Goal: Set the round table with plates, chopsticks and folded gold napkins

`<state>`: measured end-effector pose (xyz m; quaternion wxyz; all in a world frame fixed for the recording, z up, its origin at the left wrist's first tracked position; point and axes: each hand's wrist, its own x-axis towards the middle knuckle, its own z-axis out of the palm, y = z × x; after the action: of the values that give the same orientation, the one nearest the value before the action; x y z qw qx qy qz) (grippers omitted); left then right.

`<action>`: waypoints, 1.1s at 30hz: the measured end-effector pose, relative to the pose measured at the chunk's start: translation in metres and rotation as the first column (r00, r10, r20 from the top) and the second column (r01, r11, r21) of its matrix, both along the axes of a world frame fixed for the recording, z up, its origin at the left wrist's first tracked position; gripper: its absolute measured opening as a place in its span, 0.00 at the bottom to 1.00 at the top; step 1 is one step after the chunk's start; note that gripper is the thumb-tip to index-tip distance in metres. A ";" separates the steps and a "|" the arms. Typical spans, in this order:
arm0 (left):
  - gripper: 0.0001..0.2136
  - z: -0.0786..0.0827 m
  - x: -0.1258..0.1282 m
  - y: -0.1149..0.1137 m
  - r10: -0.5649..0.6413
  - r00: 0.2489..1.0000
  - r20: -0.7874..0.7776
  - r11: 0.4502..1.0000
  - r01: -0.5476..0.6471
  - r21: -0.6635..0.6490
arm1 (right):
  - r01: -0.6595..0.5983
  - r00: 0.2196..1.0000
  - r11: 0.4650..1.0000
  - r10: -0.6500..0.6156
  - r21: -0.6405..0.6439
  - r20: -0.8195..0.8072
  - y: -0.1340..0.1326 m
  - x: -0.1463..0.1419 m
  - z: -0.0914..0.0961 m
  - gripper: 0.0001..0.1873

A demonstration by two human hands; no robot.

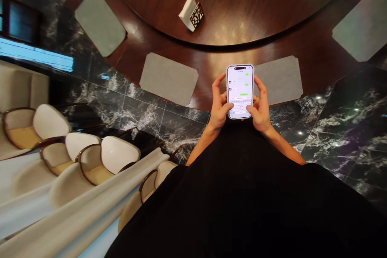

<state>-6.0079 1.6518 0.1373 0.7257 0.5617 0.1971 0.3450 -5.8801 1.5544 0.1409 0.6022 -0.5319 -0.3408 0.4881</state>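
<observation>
White phone (240,92) | long axis pointing far | left hand (219,107), right hand (260,107) equally near | fingers (260,84) grasping its sides

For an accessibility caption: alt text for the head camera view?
The person's left hand and right hand hold a smartphone showing a chat and keyboard, above a dark wooden round table with grey placemats. Cream chairs stand on a black marble floor.

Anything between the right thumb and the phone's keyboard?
Nothing visible: the right hand holds the smartphone, its thumb lying directly over the on-screen keyboard.
</observation>
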 end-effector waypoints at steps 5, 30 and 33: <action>0.57 -0.005 -0.002 0.001 -0.016 1.000 0.010 1.000 0.015 0.020 | 0.010 1.000 1.000 -0.010 -0.002 -0.023 0.001 -0.001 -0.004 0.64; 0.60 -0.003 0.001 -0.001 0.029 0.999 -0.038 0.997 -0.032 -0.074 | 0.013 1.000 0.999 -0.012 0.039 -0.018 0.003 0.002 -0.001 0.66; 0.58 -0.003 0.001 -0.001 0.030 0.999 -0.016 0.996 -0.031 -0.078 | 0.026 0.998 0.999 -0.024 0.048 -0.050 0.003 0.002 -0.002 0.64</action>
<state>-6.0069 1.6510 0.1340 0.7404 0.5321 0.2243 0.3441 -5.8781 1.5577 0.1394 0.6292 -0.5092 -0.3311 0.4850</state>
